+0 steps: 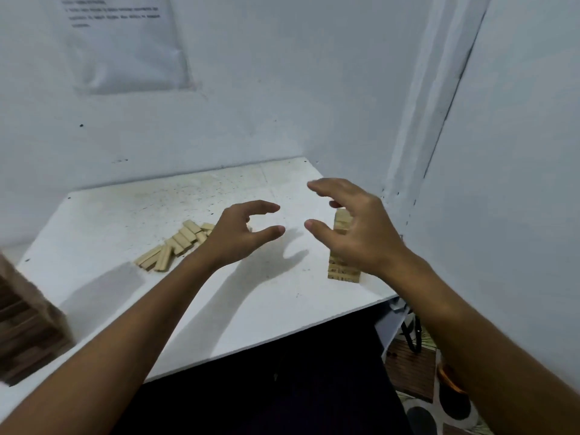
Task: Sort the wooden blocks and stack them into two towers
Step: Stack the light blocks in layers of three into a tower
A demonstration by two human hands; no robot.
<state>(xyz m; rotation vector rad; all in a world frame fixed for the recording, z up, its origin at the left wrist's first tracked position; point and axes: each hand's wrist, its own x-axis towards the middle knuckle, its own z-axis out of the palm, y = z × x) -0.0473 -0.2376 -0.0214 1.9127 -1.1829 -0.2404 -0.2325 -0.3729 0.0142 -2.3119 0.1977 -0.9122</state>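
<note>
Single head view, looking forward-down over table (125,221) near hands.

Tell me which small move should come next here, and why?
Probably the left hand should drop onto the loose light blocks just under it and take one. Both hands are empty, fingers spread, and the right hand hovers in front of the light tower, which can take another block.

Both forearms are bare from elbow to wrist, with no sleeves in view. The left hand (239,233) and right hand (361,227) wear no gloves, rings or watch. Dark trousers (282,387) cover the lap below.
</note>
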